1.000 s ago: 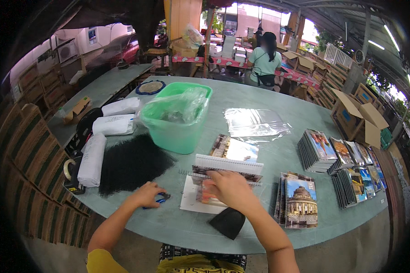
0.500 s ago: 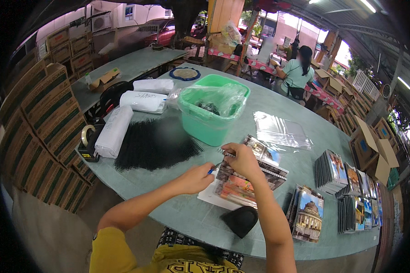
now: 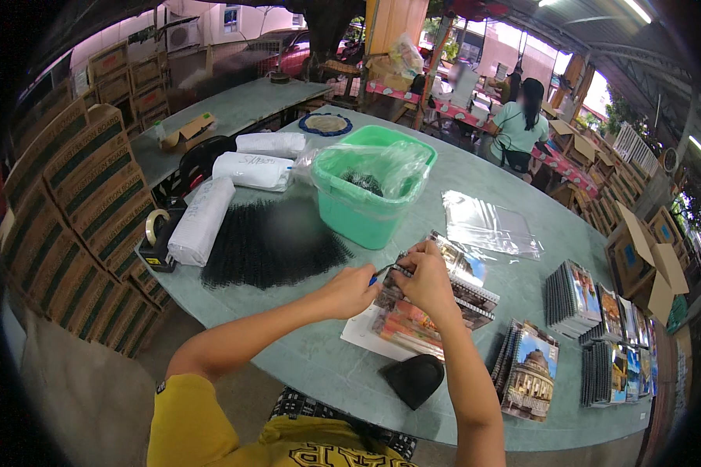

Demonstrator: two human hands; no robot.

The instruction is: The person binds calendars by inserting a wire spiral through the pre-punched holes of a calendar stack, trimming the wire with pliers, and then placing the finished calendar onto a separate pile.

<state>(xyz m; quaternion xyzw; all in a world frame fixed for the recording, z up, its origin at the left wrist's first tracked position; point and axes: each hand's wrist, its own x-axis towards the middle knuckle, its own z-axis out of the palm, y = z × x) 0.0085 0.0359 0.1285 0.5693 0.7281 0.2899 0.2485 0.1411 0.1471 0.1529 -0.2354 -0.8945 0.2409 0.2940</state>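
My left hand (image 3: 352, 291) is closed around a small tool with a blue handle (image 3: 374, 279); its dark tip points toward my right hand. With fingertips pinched together, my right hand (image 3: 424, 279) grips the upper left corner of a spiral notebook (image 3: 413, 321), by its black binding coil. My wrist and fingers hide part of that corner. Other notebooks with black coils (image 3: 475, 294) lie just beyond, beneath and beside my right forearm. White sheet material (image 3: 357, 331) sticks out under the notebook's left side. A black rounded pad (image 3: 413, 380) rests nearer to me.
A green bin (image 3: 362, 222) lined with clear plastic stands past my hands. Left of it are a heap of black coils (image 3: 269, 245), white rolls (image 3: 201, 222) and a tape dispenser (image 3: 159, 241). Clear bags (image 3: 491, 226) and notebook stacks (image 3: 572, 300) sit right. A person (image 3: 516, 128) works farther off.
The view has shifted slightly, so the table appears moved right and my hands with it. Both hands stay at the notebook's corner, the blue-handled tool still in the left.
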